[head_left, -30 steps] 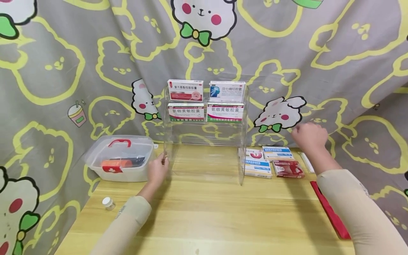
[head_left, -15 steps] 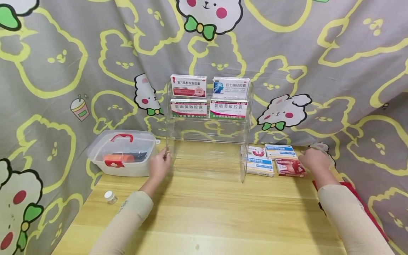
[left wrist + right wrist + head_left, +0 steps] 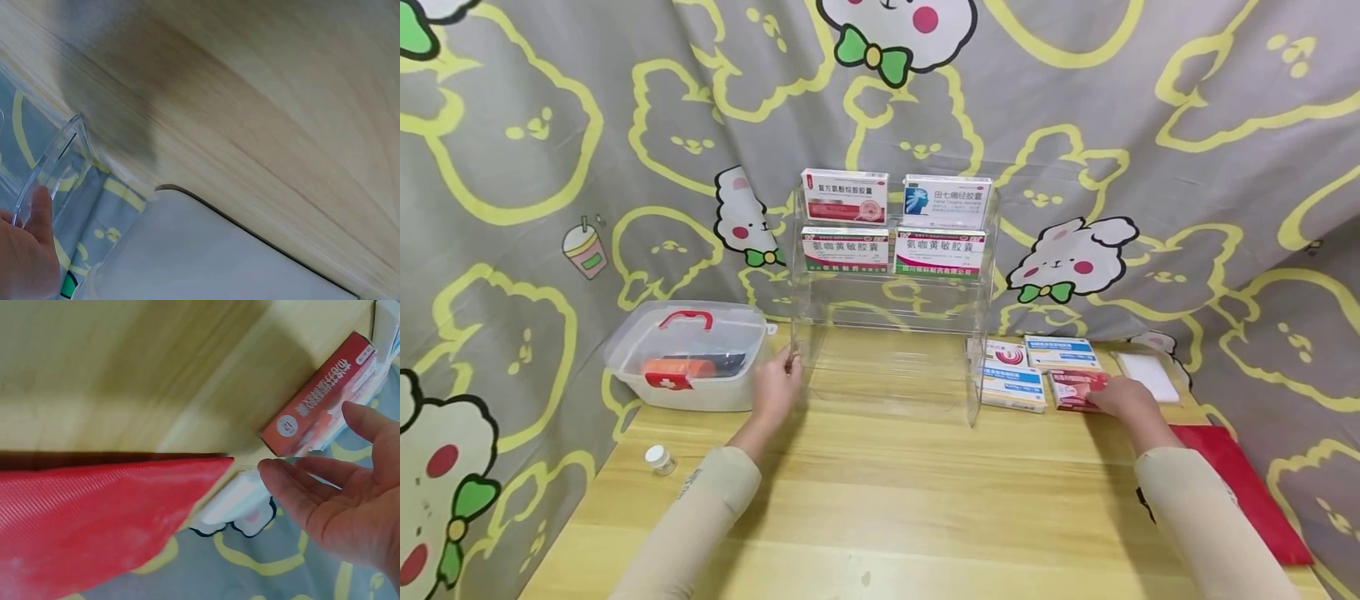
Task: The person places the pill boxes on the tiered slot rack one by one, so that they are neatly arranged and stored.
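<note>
My left hand pinches the left side panel of a clear acrylic display rack. In the left wrist view its thumb lies along the panel. Two medicine boxes stand on the rack's top tier, among them a red-and-white one; two green-and-pink boxes stand on the tier below. My right hand is at the right end of a red medicine box lying on the table. In the right wrist view, the thumb and fingers are spread around the end of this red box.
Blue-and-white boxes lie beside the red one. A white pack and a red pouch are on the right. On the left are a lidded first-aid box and a small white-capped bottle. A patterned curtain hangs behind.
My right hand has come down from above the table's back right to the red box. The left hand has stayed at the rack. The view has shifted slightly.
</note>
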Motion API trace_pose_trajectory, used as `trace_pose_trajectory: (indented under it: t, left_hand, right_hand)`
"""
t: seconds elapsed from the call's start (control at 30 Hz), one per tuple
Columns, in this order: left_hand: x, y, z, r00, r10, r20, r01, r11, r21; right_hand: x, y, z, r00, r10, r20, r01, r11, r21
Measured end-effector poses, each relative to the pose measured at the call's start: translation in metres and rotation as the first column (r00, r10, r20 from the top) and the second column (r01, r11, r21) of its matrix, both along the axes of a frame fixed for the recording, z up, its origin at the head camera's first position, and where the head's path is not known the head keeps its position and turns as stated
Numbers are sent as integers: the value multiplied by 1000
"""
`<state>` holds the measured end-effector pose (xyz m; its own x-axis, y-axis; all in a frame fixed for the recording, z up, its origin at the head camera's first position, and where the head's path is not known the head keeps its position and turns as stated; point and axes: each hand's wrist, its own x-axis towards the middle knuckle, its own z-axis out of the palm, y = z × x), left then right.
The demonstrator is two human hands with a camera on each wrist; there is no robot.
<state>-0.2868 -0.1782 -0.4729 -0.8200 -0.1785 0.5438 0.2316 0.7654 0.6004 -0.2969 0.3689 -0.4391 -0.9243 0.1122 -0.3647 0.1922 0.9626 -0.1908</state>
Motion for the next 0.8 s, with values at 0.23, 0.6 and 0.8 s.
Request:
trace_pose_trajectory:
  t: [0.23, 0.6, 0.8]
  left_hand:
    - [0, -1, 2, 1000, -2, -19, 2, 1000, -5]
    - [0, -3, -2, 998, -17, -64, 18, 1000, 4]
    - [-2, -3, -2, 998, -13, -57, 12, 1000, -17]
  right_hand:
    - [-1, 2, -6, 1000, -2, -10, 2, 999, -33]
    - [2, 4, -11, 985, -169, -39, 158, 967, -198]
    - [5, 6, 2, 981, -195, -23, 182, 948, -260]
